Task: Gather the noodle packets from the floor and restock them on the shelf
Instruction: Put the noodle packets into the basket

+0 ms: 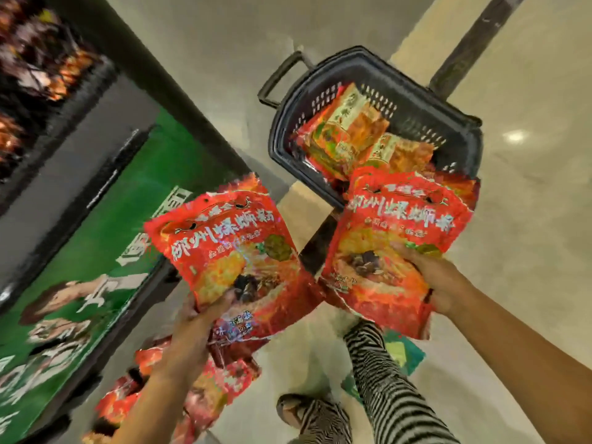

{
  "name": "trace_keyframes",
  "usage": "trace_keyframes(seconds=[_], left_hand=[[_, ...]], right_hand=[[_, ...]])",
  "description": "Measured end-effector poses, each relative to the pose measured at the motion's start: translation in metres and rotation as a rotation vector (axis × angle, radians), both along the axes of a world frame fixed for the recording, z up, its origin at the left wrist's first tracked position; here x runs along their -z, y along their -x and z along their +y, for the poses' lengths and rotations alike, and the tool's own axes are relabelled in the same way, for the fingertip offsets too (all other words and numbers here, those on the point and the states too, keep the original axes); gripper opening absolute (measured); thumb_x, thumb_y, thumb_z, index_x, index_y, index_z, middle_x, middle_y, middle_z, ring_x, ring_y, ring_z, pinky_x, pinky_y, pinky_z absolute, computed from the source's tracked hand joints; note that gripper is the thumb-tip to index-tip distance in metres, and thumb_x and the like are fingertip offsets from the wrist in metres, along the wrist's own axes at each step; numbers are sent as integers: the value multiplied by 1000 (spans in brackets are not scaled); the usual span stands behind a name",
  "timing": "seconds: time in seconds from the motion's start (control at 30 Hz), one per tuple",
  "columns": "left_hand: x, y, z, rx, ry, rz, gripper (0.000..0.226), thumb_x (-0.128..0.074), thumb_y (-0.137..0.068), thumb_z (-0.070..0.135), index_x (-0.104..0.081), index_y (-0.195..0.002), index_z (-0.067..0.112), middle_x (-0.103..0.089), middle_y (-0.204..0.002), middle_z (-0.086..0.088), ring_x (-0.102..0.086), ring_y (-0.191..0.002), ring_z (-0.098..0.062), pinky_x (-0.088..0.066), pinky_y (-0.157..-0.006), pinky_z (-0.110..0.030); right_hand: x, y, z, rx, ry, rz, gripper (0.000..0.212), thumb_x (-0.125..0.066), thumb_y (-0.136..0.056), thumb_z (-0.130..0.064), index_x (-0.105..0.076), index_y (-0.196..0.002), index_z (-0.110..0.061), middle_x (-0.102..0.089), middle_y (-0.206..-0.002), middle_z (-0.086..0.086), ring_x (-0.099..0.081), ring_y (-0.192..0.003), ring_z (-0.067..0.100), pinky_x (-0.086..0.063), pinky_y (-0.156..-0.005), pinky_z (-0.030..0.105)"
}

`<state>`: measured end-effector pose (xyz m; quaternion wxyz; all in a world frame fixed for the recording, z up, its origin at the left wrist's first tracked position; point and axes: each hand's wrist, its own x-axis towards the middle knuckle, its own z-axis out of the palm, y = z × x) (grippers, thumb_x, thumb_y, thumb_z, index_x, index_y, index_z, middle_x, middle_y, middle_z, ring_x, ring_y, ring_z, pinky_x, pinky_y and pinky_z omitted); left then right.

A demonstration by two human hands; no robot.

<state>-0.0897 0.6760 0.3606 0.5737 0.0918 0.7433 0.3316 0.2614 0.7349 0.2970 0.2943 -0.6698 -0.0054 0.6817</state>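
With left hand (192, 331), grips a red noodle packet (224, 248); with right hand (439, 280), grips a second packet (394, 229), over dark basket (413, 91) holding more.

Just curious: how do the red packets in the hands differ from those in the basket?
Held packets are bright red with big pale lettering; basket packets look orange-yellow with a pale label strip. Held packets are gripped by the left hand and right hand; basket packets lie piled in the dark basket. Both are glossy.
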Motion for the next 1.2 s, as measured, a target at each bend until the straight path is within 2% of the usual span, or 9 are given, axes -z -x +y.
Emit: trace_keyframes(seconds=[0.1,0.23,0.4,0.6,0.67,0.73,0.9,1.07,1.2], left_hand=[[-10,-26,65,88,-52,34,50,-84,-67,18,-66,-114,22,-73,-112,-9,-73,-92,-21,-53,-92,-46],[7,-54,152,227,-73,60,46,-86,-68,11,-65,-108,20,-74,-105,-11,-74,-80,-23,-61,-74,-41],[48,-95,279,574,-26,72,52,-90,-62,24,-63,-107,24,-75,-101,-8,-74,-84,-26,-58,-77,-42],[132,-139,404,946,18,39,25,-71,-86,2,-61,-105,15,-68,-96,-16,-63,-83,-29,-56,-71,-35],[162,-143,425,1013,71,97,37,-69,-86,-5,-57,-119,6,-67,-100,-12,-63,-82,-23,-56,-62,-22],[182,-147,435,1058,137,228,47,-69,-84,-7,-54,-127,4,-67,-112,-16,-65,-92,-26,-58,-75,-31],[188,-167,423,1234,-193,800,78,-62,-87,8,-22,-153,16,-47,-138,-21,-54,-114,-40,-46,-92,-47],[211,-165,399,1668,-206,903,113,-63,-78,70,-2,-159,22,-3,-160,-31,-18,-145,-49,-25,-114,-58],[232,-164,406,1789,-139,890,132,-59,-65,83,18,-155,26,6,-160,-30,-13,-147,-47,-22,-114,-60]], right_hand=[[15,-23,28,57,7,63,84,-96,-42,-32,-67,-118,-11,-71,-112,19,-71,-92,32,-59,-78,52],[36,-46,77,101,15,31,79,-92,-48,-29,-66,-120,-11,-72,-113,16,-68,-103,36,-54,-90,55],[67,-61,139,50,14,-38,62,-89,-58,-29,-67,-114,-15,-75,-105,8,-73,-89,26,-60,-70,37],[117,-82,187,-30,178,-62,94,-97,-31,-49,-68,-115,-20,-75,-106,6,-72,-95,28,-57,-85,46],[132,-88,186,-6,227,-71,110,-97,-17,-56,-68,-117,-21,-74,-110,6,-71,-98,29,-55,-91,51],[136,-92,187,42,261,-109,115,-95,-14,-59,-67,-118,-19,-73,-111,7,-69,-101,29,-53,-95,52],[146,-80,198,252,286,-396,72,-89,-64,-42,-65,-124,-11,-70,-115,11,-68,-101,28,-53,-96,47],[174,-61,188,210,217,-517,135,-82,-41,-78,-32,-150,-16,-58,-136,5,-57,-123,27,-45,-107,48],[163,-52,190,101,169,-486,116,-91,-60,-46,-23,-147,-12,-55,-126,-5,-54,-114,14,-40,-103,30]])
